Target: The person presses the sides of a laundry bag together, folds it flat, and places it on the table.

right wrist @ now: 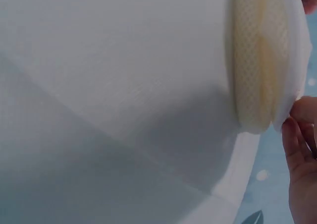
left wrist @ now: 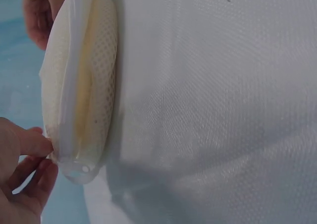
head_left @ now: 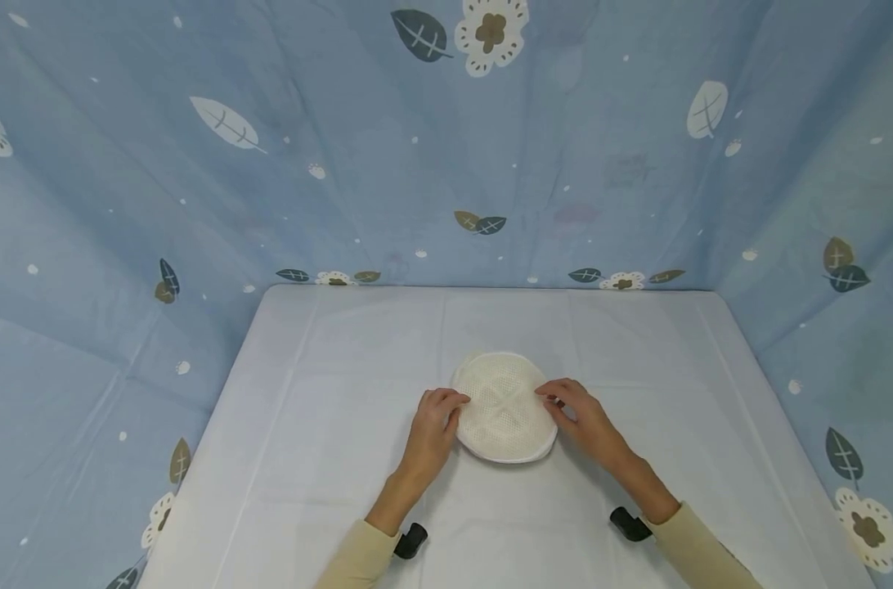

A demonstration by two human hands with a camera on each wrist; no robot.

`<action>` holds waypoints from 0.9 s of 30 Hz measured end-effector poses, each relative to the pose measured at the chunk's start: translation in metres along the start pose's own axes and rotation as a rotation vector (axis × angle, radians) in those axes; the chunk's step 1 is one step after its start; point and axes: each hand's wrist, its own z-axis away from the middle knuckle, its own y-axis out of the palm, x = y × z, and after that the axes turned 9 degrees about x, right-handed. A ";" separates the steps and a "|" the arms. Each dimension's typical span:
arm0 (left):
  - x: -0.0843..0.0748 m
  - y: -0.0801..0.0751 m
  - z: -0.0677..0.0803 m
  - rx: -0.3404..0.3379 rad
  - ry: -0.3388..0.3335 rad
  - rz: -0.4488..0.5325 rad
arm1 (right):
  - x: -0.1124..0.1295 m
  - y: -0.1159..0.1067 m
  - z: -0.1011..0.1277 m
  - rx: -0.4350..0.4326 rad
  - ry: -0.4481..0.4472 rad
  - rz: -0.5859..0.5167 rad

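Note:
A round cream mesh laundry bag (head_left: 501, 425) with white edging lies on the table in the head view. At its left edge my left hand (head_left: 433, 429) pinches the upper layer between thumb and fingers. My right hand (head_left: 582, 417) grips the opposite edge the same way. From the side, the left wrist view shows the bag (left wrist: 105, 60) as two mesh layers, a yellowish band between them, with a pale holed tab (left wrist: 81, 172) near my left fingertips. In the right wrist view, my right hand (right wrist: 301, 144) pinches the bag's white rim (right wrist: 293, 75).
A white cloth covers the table (head_left: 329, 425). Blue curtains (head_left: 388, 164) with leaf and flower prints stand behind and on both sides. Black wrist devices (head_left: 411, 541) sit by the sleeve cuffs.

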 end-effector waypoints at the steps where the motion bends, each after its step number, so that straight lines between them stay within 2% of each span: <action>1: 0.001 0.001 0.000 -0.006 0.027 -0.018 | 0.000 0.000 0.001 0.017 -0.014 0.019; 4: 0.005 0.004 0.002 -0.020 0.106 -0.048 | -0.001 0.001 0.003 0.042 -0.063 0.076; 9: 0.010 0.006 0.004 -0.006 0.186 -0.092 | -0.001 0.003 0.004 0.054 -0.103 0.138; 15: 0.011 0.009 0.003 -0.008 0.209 -0.138 | -0.001 0.005 0.004 0.074 -0.065 0.173; 22: 0.011 0.011 0.003 0.022 0.188 -0.134 | 0.000 0.006 0.006 0.133 -0.001 0.205; 27: 0.012 0.012 0.003 0.020 0.194 -0.138 | -0.001 0.004 0.006 0.124 -0.039 0.220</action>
